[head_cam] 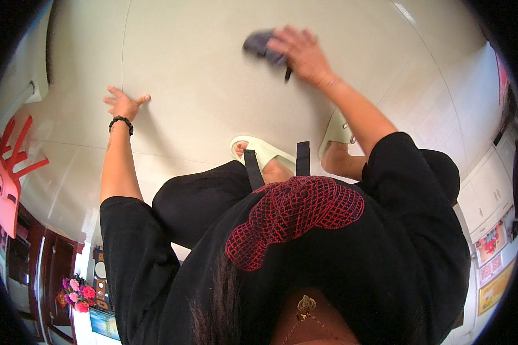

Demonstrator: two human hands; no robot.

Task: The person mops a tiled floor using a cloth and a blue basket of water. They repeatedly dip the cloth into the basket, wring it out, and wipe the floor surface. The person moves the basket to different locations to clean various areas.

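On the glossy pale tiled floor [190, 86], my right hand [300, 54] is over a dark grey cloth [261, 45], fingers across its near end. Both are blurred, and a short black strip sticks out below the palm. My left hand [125, 105], with a black band at the wrist, rests on the floor at the left. Its fingers are spread and it holds nothing. Between my arms, my feet stand in pale green slides; one slide [263, 151] is in the middle and the other [334, 131] lies to the right.
A red-and-pink antlered cutout [8, 185] is at the far left, below a pale furniture piece [30, 56]. Artificial-looking flowers [80, 295] are at lower left. White cabinets [485, 194] line the right side. Two dark straps [303, 157] hang before my knees.
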